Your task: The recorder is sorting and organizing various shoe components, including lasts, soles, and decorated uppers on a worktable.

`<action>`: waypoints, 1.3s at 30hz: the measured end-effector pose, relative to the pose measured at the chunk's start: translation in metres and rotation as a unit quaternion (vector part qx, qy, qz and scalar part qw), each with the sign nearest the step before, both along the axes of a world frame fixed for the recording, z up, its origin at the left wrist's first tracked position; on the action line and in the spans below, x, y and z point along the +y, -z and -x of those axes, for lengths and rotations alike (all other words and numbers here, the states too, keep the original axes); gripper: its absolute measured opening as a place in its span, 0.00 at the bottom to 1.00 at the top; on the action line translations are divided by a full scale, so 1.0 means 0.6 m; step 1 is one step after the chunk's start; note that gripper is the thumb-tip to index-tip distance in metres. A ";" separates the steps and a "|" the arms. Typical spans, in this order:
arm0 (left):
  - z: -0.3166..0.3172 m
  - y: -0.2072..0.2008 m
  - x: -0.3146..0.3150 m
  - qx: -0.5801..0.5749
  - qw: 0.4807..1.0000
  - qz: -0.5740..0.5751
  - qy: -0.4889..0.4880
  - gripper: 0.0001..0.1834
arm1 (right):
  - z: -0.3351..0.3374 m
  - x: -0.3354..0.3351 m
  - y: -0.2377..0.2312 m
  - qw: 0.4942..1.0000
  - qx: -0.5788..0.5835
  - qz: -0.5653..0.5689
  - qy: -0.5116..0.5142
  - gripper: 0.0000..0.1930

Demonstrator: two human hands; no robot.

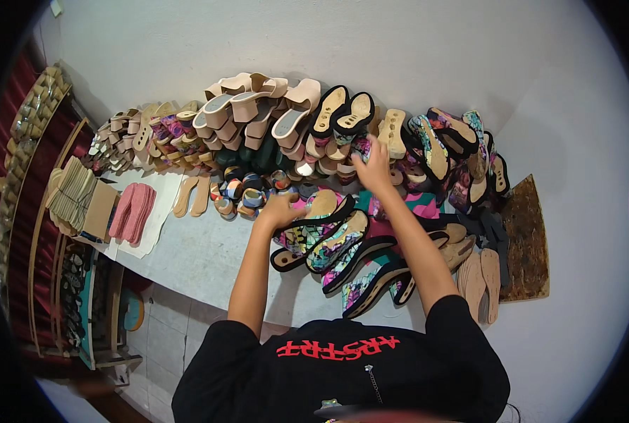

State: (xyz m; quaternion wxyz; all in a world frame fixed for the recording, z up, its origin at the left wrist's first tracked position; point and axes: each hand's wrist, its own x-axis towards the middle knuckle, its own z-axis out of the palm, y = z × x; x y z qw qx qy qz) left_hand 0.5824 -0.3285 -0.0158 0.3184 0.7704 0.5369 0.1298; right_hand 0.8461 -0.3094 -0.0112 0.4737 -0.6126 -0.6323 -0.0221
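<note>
My left hand (280,210) is at the near middle of the table, its fingers closed at the edge of a multicoloured wedge shoe sole (323,204) with black trim. That sole lies on top of a group of similar patterned wedge soles (337,243). Farther back, my right hand (375,169) reaches to the stacked shoes. Between its thumb and forefinger is a patterned wedge heel (361,147), below an upright black-edged sole (354,113). Part of that heel is hidden by the fingers.
Beige block-heel soles (251,95) are piled against the wall. Small colourful rolled pieces (251,197), pink insoles (132,213) and a tied insole bundle (75,194) lie leftward. Tan insoles (480,278) and a stained brown board (527,243) are at right. A shelf rack (29,162) stands far left.
</note>
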 end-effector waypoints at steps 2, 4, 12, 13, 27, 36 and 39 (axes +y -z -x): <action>0.042 0.048 -0.024 0.063 0.994 0.083 0.024 0.43 | 0.030 -0.052 0.015 0.990 0.062 0.046 -0.121 0.25; 0.040 0.050 -0.048 0.114 0.990 0.064 0.051 0.44 | 0.055 -0.105 0.042 0.965 0.042 0.214 -0.143 0.23; 0.028 0.048 -0.079 0.099 0.994 0.027 -0.036 0.47 | 0.140 -0.206 0.084 0.947 -0.046 0.313 -0.045 0.29; 0.025 0.042 -0.083 0.082 0.994 0.035 -0.058 0.47 | 0.143 -0.216 0.087 0.951 -0.015 0.304 -0.052 0.34; -0.067 -0.157 -0.099 -0.206 0.941 -0.257 -0.077 0.28 | 0.200 -0.314 0.088 0.948 -0.102 0.301 0.014 0.40; -0.147 -0.150 -0.056 -0.270 0.912 -0.304 -0.055 0.29 | -0.079 -0.184 0.020 0.989 0.036 0.032 0.142 0.26; -0.191 -0.154 -0.028 -0.256 0.904 -0.336 -0.062 0.30 | -0.186 -0.092 0.007 0.979 -0.018 0.032 0.202 0.27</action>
